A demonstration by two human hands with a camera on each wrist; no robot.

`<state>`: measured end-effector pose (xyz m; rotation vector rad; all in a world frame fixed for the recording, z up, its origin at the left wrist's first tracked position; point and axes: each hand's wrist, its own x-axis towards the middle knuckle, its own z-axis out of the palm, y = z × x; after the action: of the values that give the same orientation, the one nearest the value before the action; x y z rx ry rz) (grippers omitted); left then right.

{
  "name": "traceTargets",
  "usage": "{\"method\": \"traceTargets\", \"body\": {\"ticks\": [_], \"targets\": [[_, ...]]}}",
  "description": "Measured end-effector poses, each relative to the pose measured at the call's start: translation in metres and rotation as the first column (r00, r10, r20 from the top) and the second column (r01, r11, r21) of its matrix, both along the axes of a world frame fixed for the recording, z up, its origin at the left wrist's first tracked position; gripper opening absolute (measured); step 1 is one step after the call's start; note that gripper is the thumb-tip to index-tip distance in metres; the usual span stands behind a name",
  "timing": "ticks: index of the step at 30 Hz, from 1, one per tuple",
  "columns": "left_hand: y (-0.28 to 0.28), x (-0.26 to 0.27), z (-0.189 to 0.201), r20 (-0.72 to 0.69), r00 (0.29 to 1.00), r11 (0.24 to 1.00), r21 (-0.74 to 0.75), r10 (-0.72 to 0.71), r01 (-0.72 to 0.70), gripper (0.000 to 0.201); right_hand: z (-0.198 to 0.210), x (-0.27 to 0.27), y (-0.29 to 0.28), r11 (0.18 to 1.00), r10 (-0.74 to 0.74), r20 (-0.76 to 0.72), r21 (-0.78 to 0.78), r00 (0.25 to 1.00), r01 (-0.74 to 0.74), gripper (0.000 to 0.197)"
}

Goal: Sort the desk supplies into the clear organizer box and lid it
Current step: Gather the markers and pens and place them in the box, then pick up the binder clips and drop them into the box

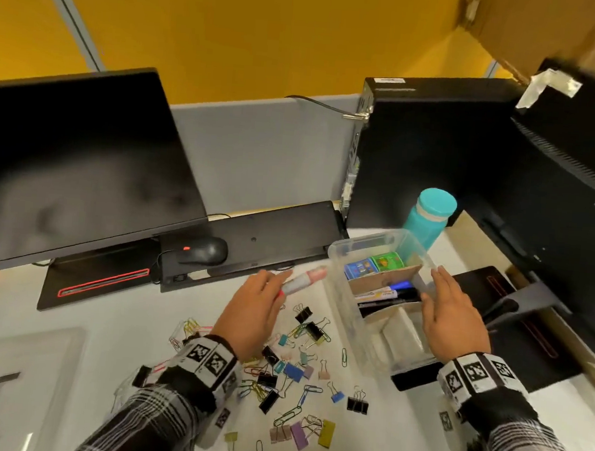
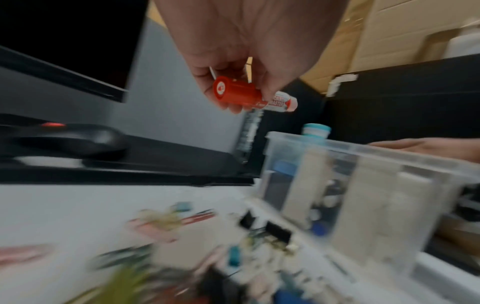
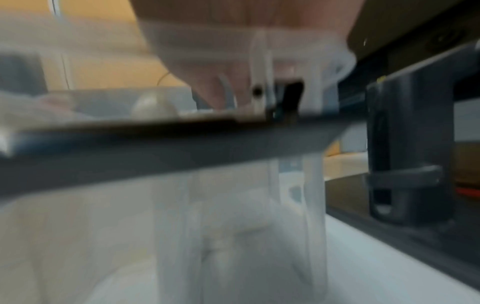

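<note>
The white desk carries, at its rear, a dark monitor on the left and a black computer tower on the right. A black keyboard tray lies between them with a black mouse on it. A teal bottle stands just in front of the tower.

The clear organizer box sits right of centre, open, split by cardboard dividers. The far compartment holds small blue and green items. The middle compartment holds markers lying flat. The near compartment holds pale blocks that cannot be identified. The clear lid with its dark handle lies flat at the near-left corner, well apart from the box.

The right hand rests with straight, closed fingers along the box's right rim. The right wrist view is too blurred to confirm contact further.

The left hand is raised just left of the box and pinches a red-capped marker between thumb and fingertips, its body pointing toward the box.

Binder clips and paper clips in mixed colours lie scattered on the desk beneath and near the left wrist.
</note>
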<state>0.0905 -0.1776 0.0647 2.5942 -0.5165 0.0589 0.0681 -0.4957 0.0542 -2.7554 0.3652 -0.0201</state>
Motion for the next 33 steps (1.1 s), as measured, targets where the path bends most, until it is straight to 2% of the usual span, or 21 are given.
{"method": "traceTargets", "body": {"ticks": [4, 7, 11, 15, 18, 21, 24, 28, 31, 33], "targets": [[-0.076, 0.011, 0.015, 0.083, 0.978, 0.981, 0.045, -0.19, 0.186, 0.04, -0.002, -0.003, 0.001, 1.0, -0.019, 0.044, 0.019, 0.999, 0.018, 0.054], [-0.122, 0.021, 0.015, 0.045, 0.965, 0.953, 0.173, -0.258, 0.247, 0.046, -0.001, -0.004, -0.001, 0.999, -0.012, 0.057, 0.045, 0.998, 0.009, 0.054], [-0.161, 0.027, 0.008, -0.02, 0.969, 0.919, 0.31, -0.248, 0.242, 0.044, -0.002, -0.004, 0.0, 0.999, -0.014, 0.068, 0.053, 0.998, 0.01, 0.054], [-0.168, 0.033, -0.009, -0.149, 0.963, 0.939, 0.233, -0.223, 0.253, 0.046, -0.005, -0.004, -0.002, 0.998, -0.004, 0.1, 0.061, 0.995, -0.002, 0.053], [-0.156, 0.029, -0.001, -0.191, 0.959, 0.966, 0.113, -0.209, 0.233, 0.047, -0.007, -0.002, -0.003, 0.999, 0.007, 0.113, 0.05, 0.994, -0.013, 0.052], [-0.123, 0.022, 0.012, -0.07, 0.989, 0.991, -0.023, -0.134, 0.132, 0.04, -0.007, -0.003, -0.002, 1.0, 0.013, 0.11, 0.013, 0.994, -0.014, 0.052], [-0.07, 0.017, 0.002, -0.03, 0.999, 0.998, -0.067, 0.016, -0.018, 0.043, 0.0, -0.005, 0.007, 0.999, 0.04, 0.141, 0.011, 0.989, -0.041, 0.052], [0.007, 0.002, -0.032, -0.119, 0.982, 0.989, 0.048, 0.144, -0.139, 0.031, 0.02, -0.011, 0.042, 0.983, 0.174, 0.229, 0.022, 0.958, -0.184, 0.051], [0.045, -0.014, -0.052, -0.22, 0.963, 0.976, 0.181, 0.158, -0.119, 0.03, 0.03, -0.014, 0.086, 0.927, 0.334, 0.294, 0.07, 0.896, -0.368, 0.04], [0.056, -0.024, -0.06, -0.282, 0.951, 0.969, 0.24, 0.123, -0.054, 0.031, 0.025, -0.013, 0.119, 0.858, 0.437, 0.271, 0.159, 0.857, -0.488, 0.032]]}}
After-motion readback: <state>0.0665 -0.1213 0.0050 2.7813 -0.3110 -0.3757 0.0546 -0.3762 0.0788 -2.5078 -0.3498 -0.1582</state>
